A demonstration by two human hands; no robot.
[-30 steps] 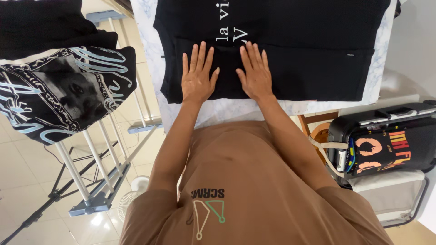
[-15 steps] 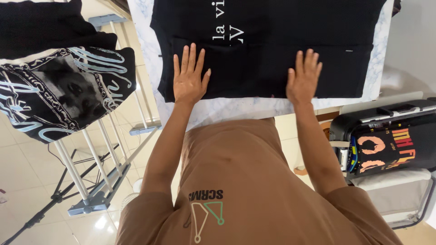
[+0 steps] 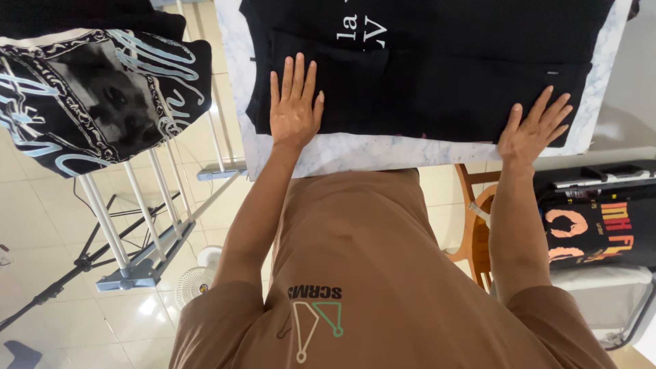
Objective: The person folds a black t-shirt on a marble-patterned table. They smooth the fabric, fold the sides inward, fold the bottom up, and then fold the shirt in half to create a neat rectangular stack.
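Black shirt (image 3: pixel 437 75) spread flat on marble board (image 3: pixel 355 154), upper centre of frame; left hand (image 3: pixel 294 113) open, fingers splayed, palm down on shirt's lower left edge; right hand (image 3: pixel 533 130) open, flat on its lower right corner; hands well apart, gripping nothing. Printed garment (image 3: pixel 96 96) draped over rack (image 3: pixel 137 225), upper left; fan (image 3: pixel 195 280) on floor below.

The person wears a brown short-sleeved shirt (image 3: pixel 383 273) with a small printed mark on its front: dark lettering above thin white and green triangle outlines. Both forearms are bare, and the fingers (image 3: pixel 295 75) carry no rings.
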